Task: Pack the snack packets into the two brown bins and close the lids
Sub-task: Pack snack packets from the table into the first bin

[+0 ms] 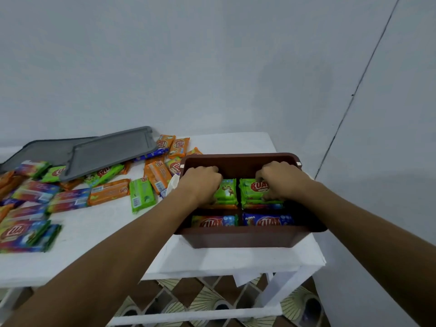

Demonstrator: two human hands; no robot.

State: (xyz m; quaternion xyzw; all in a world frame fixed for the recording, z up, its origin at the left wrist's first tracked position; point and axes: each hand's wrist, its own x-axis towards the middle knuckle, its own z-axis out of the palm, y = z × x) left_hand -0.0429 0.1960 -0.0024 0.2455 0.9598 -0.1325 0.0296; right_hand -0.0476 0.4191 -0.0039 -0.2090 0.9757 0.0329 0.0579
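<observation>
One brown bin (243, 239) stands open on a small white table at the right. Inside it at the back lie two stacks of green snack packets. My left hand (200, 182) curls over the far end of the left green stack (227, 191). With fingers at the far edge and thumb at the near edge, my right hand (280, 178) grips the right green stack (253, 191). At the front of the bin lie a rainbow packet (212, 221) and a blue packet (266, 219). A second brown bin is not in view.
Two grey lids (111, 152) lie at the back left, over some packets. Several loose packets, among them a green one (142, 195) and an orange one (109, 191), are scattered over the white table (94, 244). A wall is close behind and to the right.
</observation>
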